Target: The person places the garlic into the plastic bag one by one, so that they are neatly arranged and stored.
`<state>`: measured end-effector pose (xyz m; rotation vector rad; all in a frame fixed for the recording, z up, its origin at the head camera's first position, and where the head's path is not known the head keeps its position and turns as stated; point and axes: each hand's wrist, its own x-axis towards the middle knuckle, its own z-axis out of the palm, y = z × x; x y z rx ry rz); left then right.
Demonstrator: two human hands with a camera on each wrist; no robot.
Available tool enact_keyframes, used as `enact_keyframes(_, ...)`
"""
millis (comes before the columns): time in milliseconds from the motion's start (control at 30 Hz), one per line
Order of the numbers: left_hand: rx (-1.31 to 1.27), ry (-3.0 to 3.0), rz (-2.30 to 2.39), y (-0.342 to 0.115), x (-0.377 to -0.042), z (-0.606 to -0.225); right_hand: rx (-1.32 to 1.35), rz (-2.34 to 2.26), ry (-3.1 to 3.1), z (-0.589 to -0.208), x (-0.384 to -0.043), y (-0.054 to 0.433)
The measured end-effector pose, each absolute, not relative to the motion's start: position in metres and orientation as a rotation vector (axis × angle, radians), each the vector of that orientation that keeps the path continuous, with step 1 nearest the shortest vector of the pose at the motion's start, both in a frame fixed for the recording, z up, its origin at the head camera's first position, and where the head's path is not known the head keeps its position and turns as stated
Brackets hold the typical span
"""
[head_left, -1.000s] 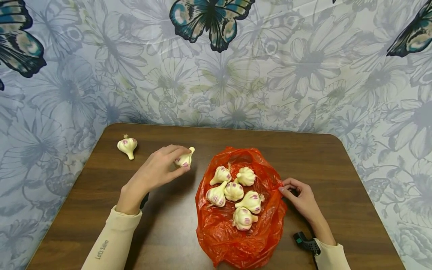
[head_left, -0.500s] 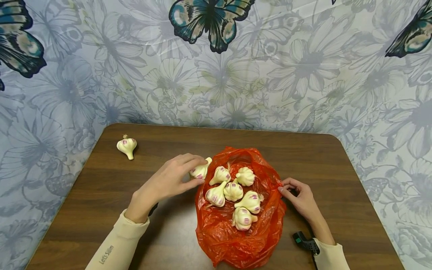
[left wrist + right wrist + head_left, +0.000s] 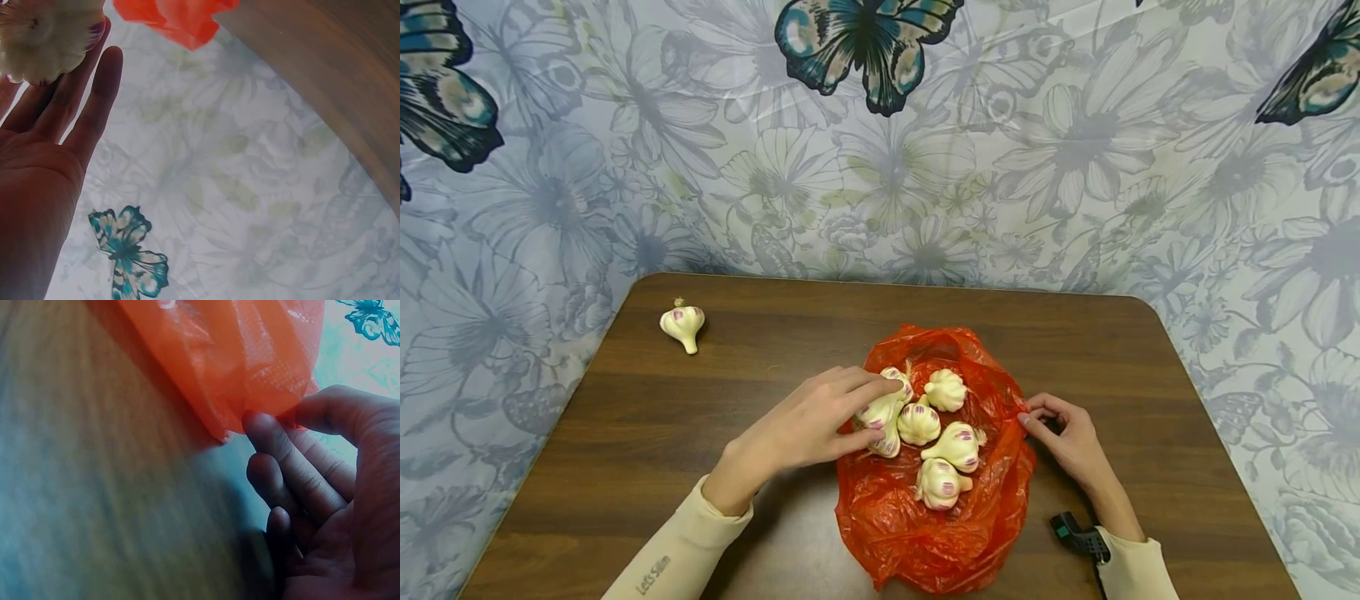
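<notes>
Over the left side of the red plastic bag (image 3: 925,550), my left hand (image 3: 820,417) grips a garlic bulb (image 3: 47,40) with white skin and purple streaks. Its fingers partly cover that bulb in the head view, and it overlaps bulbs lying in the bag. Several more garlic bulbs sit inside, among them one at the front (image 3: 942,485) and one toward the back (image 3: 946,390). My right hand (image 3: 1071,442) pinches the bag's right edge between thumb and forefinger, and the right wrist view shows the red film (image 3: 250,369) drawn to those fingertips.
A single garlic bulb (image 3: 682,327) lies at the far left of the brown wooden table (image 3: 1075,333). Behind the table's back edge hangs a floral cloth (image 3: 925,200) with butterflies. A black wrist strap (image 3: 1081,540) is on the right wrist.
My left hand has carried its garlic bulb rightward and toward me, from the bare table to over the bag. My right hand has kept its pinch on the bag's edge.
</notes>
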<state>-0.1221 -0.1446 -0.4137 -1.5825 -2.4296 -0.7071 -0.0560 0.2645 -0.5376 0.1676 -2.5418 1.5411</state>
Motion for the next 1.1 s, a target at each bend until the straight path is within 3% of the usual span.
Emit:
enact_keyframes(367, -1.763, -2.425, -0.581, -0.121, -0.097, -0.423, 0.160, 1.543, -2.548, -0.537, -0.054, 0.264)
enact_keyframes(1100, -1.852, -2.432, -0.515, -0.106, -0.086, -0.438, 0.147, 1.524, -2.566, -0.538, -0.055, 0.265)
